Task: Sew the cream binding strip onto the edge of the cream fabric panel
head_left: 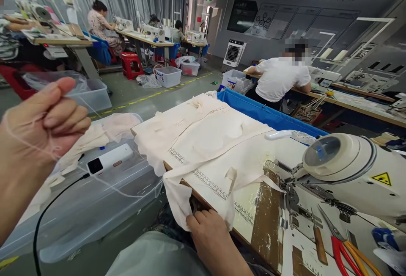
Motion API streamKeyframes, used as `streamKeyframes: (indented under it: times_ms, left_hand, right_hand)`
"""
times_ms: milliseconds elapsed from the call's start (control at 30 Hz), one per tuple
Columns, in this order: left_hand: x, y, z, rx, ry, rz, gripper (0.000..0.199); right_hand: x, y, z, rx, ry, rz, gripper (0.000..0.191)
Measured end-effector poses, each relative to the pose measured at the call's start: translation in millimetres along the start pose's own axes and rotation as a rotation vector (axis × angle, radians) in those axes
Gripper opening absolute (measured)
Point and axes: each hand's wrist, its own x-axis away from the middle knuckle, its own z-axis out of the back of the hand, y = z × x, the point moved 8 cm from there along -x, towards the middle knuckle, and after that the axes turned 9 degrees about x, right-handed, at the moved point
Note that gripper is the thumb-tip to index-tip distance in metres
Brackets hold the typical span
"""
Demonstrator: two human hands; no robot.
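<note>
My left hand (47,119) is raised at the left with its fingers curled, and thin pale threads (104,185) wind around it and trail down toward the table. My right hand (211,235) grips the hanging edge of the cream fabric (206,140) at the front edge of the sewing table (253,221). The fabric lies spread over the table, across a printed ruler strip (209,185). The white sewing machine (345,170) stands to the right of the fabric.
A clear plastic bin (91,208) at the left holds cloth pieces and a white device with a black cable (109,160). Red-handled scissors (341,242) lie by the machine. A blue cloth trough (269,115) lines the table's far edge. Other people sit at machines beyond.
</note>
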Motion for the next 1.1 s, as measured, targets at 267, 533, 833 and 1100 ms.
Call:
streamKeyframes:
  times_ms: [267, 533, 833, 1100]
  left_hand:
    - [0.0, -11.5, -36.7, -0.133, 0.042, -0.068, 0.011]
    - [20.5, -68.8, -54.9, -0.462, -0.247, 0.164, 0.023]
    - [175.7, -254.0, -107.0, -0.918, -1.469, 0.135, 0.04]
    - [161.8, -276.0, -108.0, -1.05, -1.474, 0.182, 0.037]
  right_hand:
    - [13.2, 3.9, 26.9, -0.112, 0.025, -0.031, 0.019]
    - [63.4, 45.2, 93.9, -0.268, 0.398, -0.189, 0.025]
    - [219.9, 182.9, 64.1, 0.186, 0.248, -1.001, 0.037]
    - [272.9, 215.8, 70.4, 0.306, 0.062, -1.208, 0.05]
